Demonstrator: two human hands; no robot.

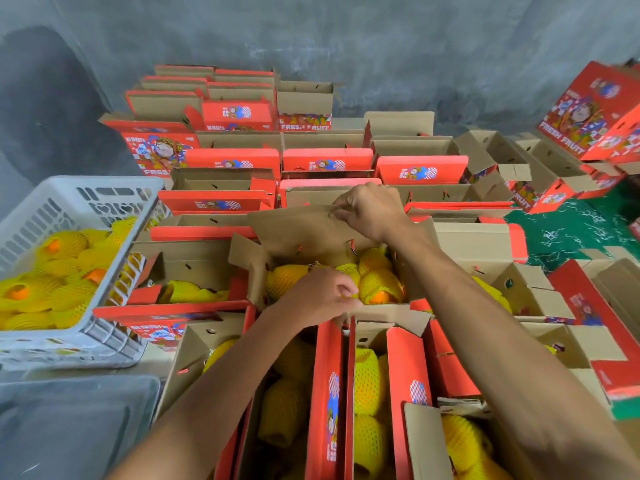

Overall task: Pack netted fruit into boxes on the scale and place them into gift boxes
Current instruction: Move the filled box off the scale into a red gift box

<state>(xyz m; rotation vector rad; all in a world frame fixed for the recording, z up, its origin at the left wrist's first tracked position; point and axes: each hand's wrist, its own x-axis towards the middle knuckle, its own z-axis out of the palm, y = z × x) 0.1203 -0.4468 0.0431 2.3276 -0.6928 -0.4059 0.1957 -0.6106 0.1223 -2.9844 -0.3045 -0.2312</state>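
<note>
Right hand (372,211): pinching the raised far flap (294,230) of the middle gift box (258,268), fingers curled on its edge.
Left hand (320,296): fingers curled at the near rim; whether it holds anything, I cannot tell.
Netted fruit (379,277): already fills this box.
Done: nearer boxes (325,393) loaded too.
Left: rows of empty boxes (325,159) behind; the basket (104,202) holds more fruit.
Scale: not seen.

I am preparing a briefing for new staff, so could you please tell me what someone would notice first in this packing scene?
First, the red gift boxes stacked open across the middle, back to the grey wall. Next, the two bare arms at centre: the right hand pinches a cardboard flap, and the left hand rests at the rim of a box of yellow-netted fruit. At left, a white basket holds more netted fruit.
</note>
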